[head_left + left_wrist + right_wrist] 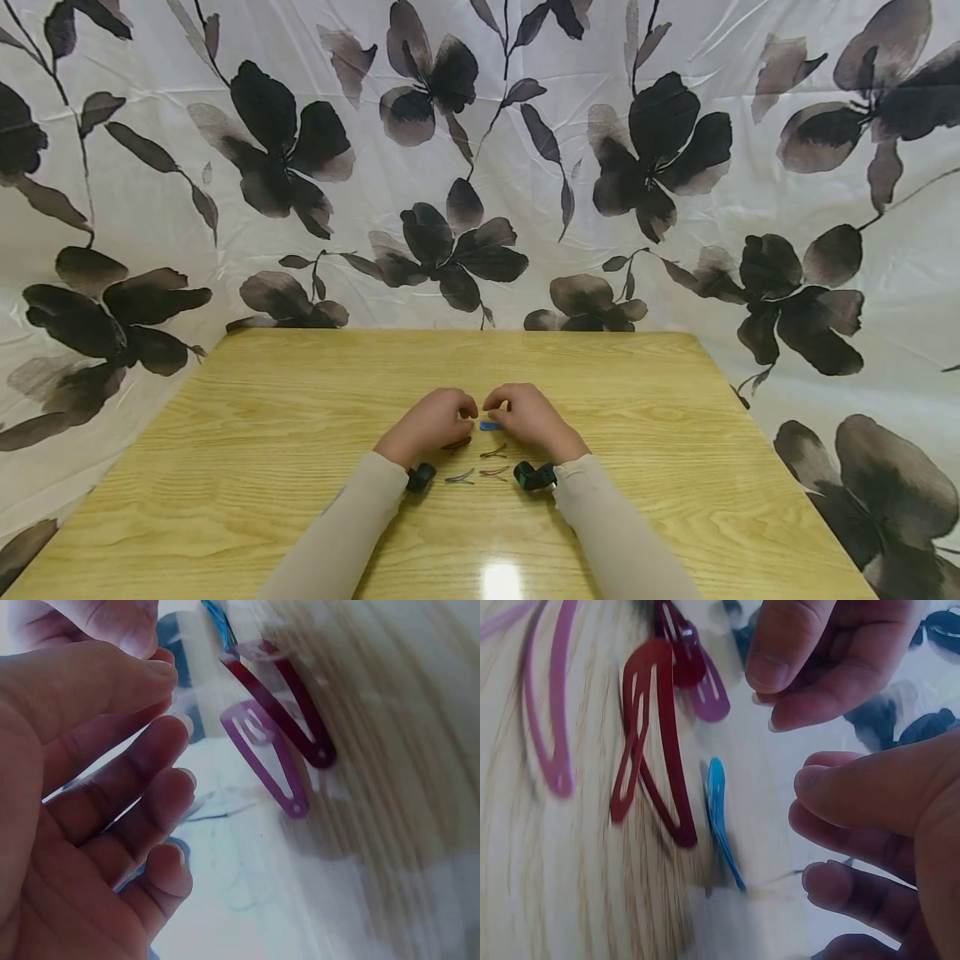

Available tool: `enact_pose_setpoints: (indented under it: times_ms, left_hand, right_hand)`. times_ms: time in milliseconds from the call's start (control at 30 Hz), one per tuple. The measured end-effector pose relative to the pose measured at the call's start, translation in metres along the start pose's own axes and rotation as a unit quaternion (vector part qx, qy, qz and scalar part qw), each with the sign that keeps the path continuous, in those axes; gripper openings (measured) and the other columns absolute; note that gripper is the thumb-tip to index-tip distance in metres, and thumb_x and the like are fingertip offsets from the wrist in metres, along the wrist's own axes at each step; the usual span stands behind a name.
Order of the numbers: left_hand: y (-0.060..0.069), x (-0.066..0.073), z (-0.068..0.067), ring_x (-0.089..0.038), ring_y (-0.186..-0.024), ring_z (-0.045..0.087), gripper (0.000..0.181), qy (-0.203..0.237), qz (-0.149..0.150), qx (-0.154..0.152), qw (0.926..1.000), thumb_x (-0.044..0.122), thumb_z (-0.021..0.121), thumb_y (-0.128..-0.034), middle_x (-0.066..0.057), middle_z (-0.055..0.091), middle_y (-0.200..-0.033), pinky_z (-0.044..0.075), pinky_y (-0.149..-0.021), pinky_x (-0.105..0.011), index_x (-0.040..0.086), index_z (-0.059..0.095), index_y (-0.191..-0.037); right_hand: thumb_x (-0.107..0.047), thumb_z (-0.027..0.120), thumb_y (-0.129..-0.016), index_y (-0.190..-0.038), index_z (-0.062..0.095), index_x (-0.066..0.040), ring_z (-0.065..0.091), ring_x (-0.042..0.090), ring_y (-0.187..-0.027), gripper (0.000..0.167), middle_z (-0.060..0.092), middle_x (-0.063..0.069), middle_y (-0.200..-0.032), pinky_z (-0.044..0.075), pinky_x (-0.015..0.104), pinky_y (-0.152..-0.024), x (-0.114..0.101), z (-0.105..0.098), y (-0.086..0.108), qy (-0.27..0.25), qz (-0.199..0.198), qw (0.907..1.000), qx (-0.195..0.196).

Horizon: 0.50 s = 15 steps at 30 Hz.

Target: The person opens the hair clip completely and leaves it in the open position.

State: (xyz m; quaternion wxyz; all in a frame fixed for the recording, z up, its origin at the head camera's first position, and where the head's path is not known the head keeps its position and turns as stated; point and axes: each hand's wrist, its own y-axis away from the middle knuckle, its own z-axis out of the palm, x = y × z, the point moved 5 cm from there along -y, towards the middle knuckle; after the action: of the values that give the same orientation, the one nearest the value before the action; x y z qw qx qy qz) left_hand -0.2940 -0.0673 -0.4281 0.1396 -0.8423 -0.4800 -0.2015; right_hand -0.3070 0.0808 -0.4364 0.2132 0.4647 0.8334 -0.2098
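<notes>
My left hand (pixel 442 421) and right hand (pixel 531 419) hover close together over the table, fingers loosely bent. Nothing shows between the fingertips of either hand. Just below the right fingers lies a blue snap hair clip (pixel 490 426), which the right wrist view shows apart from the hand. A dark red hair clip (pixel 457 443) is partly hidden under the left hand. Beside the left fingers, the left wrist view has a red clip (pixel 262 696) and a purple clip (pixel 251 763). Another red clip (pixel 665 712) stands out in the right wrist view, left of the blue one.
Nearer my body, between the forearms, are more hair clips: one brownish (pixel 493 451), one reddish (pixel 493 472) and one greyish (pixel 460 477). They rest on a wood-grain table (pixel 300 392). A white cloth with dark flowers (pixel 525 150) hangs behind the far edge.
</notes>
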Motion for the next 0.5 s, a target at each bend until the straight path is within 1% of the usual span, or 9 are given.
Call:
enact_pose_setpoints:
  times_ms: [67, 167, 367, 500]
  left_hand:
    - [-0.003, 0.003, 0.001, -0.017, -0.090, 0.064, 0.019, -0.012, 0.011, 0.002, 0.9999, 0.010, 0.060, -0.0892, -0.003, 0.070, -0.100, 0.052, -0.081, -0.037, 0.009, 0.073, -0.103]
    - [-0.006, 0.007, 0.002, -0.020, -0.093, 0.066, 0.019, -0.021, 0.019, 0.000, 0.9996, 0.006, 0.061, -0.0880, -0.004, 0.071, -0.100, 0.053, -0.082, -0.038, 0.008, 0.074, -0.102]
    - [-0.012, 0.011, 0.005, -0.025, -0.102, 0.064, 0.024, -0.036, 0.013, -0.008, 0.9993, 0.004, 0.059, -0.0859, -0.005, 0.072, -0.104, 0.052, -0.088, -0.040, 0.011, 0.076, -0.102]
    - [-0.016, 0.011, 0.007, -0.024, -0.104, 0.063, 0.026, -0.051, 0.007, -0.013, 0.9986, 0.004, 0.059, -0.0847, -0.003, 0.072, -0.105, 0.051, -0.090, -0.040, 0.013, 0.076, -0.102]
  right_hand:
    - [-0.017, 0.062, -0.094, -0.102, 0.074, -0.020, 0.062, 0.012, -0.085, 0.014, 0.070, -0.003, -0.103, 0.051, 0.032, -0.078, 0.002, -0.002, 0.001, 0.006, -0.001, 1.0000, -0.004]
    - [-0.016, 0.063, -0.094, -0.102, 0.074, -0.018, 0.064, 0.015, -0.089, 0.014, 0.070, -0.002, -0.102, 0.051, 0.035, -0.080, 0.003, -0.004, 0.002, 0.015, -0.004, 0.9999, -0.007]
    - [-0.015, 0.064, -0.093, -0.101, 0.074, -0.016, 0.065, 0.019, -0.095, 0.013, 0.070, -0.001, -0.100, 0.052, 0.037, -0.084, 0.006, -0.005, 0.004, 0.042, -0.012, 0.9990, -0.013]
    - [-0.015, 0.065, -0.092, -0.099, 0.074, -0.015, 0.065, 0.020, -0.094, 0.012, 0.070, 0.000, -0.098, 0.052, 0.037, -0.084, 0.007, -0.006, 0.006, 0.054, -0.016, 0.9982, -0.019]
